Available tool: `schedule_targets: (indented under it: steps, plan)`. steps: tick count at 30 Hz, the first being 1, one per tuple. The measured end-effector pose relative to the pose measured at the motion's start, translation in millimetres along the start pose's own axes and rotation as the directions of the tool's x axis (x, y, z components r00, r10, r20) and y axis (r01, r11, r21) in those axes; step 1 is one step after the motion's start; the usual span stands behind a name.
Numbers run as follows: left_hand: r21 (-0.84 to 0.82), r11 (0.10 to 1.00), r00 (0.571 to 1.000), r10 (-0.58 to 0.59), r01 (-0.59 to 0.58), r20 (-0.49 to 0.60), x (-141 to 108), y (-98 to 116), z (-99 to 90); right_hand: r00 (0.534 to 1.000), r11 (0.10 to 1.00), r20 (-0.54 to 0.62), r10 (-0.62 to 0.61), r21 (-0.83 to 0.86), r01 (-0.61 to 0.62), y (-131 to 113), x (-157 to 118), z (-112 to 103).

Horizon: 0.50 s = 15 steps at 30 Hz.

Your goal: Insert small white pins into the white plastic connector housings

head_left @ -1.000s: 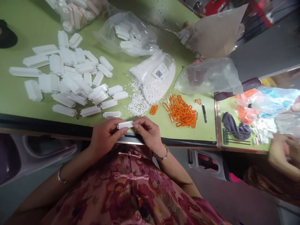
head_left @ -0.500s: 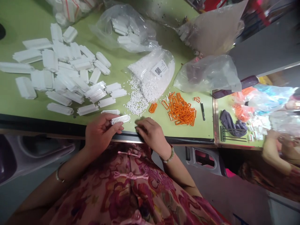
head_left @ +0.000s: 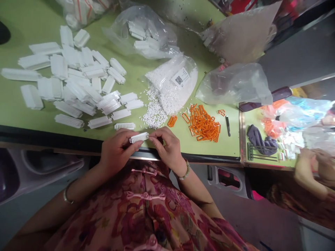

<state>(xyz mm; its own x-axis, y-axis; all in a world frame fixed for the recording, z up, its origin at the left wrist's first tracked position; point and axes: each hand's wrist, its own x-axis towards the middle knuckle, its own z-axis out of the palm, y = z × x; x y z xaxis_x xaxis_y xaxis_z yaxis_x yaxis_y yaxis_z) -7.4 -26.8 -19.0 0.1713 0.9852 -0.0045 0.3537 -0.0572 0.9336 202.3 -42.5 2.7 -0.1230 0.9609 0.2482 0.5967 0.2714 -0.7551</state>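
**White connector housing (head_left: 139,137), pinched between both hands**

Left hand (head_left: 117,153) and right hand (head_left: 166,148) close together, both clamped on the housing, one at each end, right over the front edge of the green table (head_left: 214,150). Second housing (head_left: 125,126) just off at 12 o'clock, lying on the table. Big loose heap of white housings (head_left: 70,80) out at 10 o'clock. Spilled white pins (head_left: 154,113) around 1 o'clock, right up against a labelled plastic bag of pins (head_left: 172,87). Pile of orange plastic frames (head_left: 204,123) at 3 o'clock. Way out near 4 o'clock, a co-worker's arm (head_left: 306,177), at the next bench over.
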Motion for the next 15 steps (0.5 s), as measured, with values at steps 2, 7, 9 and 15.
schedule_targets:
  steps: [2, 7, 9, 15]
  plan:
    - [0.025, 0.999, 1.0, 0.022, -0.022, 0.003, -0.5, 0.7, 0.1, 1.0, 0.999, 0.016, -0.006, -0.049, 0.007, 0.6, 0.2, 2.1]
    - [0.116, 0.988, 0.995, 0.097, -0.098, 0.015, -1.4, 2.1, 1.0, 0.997, 0.99, 0.07, -0.033, -0.137, 0.042, -3.1, -0.5, -0.6]
    - [0.154, 0.981, 0.993, 0.118, -0.121, 0.026, -1.8, 2.1, 1.7, 0.994, 0.981, 0.105, -0.015, -0.189, 0.035, -6.1, -0.7, -3.1]
    - [0.142, 0.979, 0.989, 0.137, -0.144, 0.062, -1.2, 0.3, 0.4, 0.986, 0.978, 0.162, 0.045, -0.207, -0.01, -9.6, 2.5, -6.1]
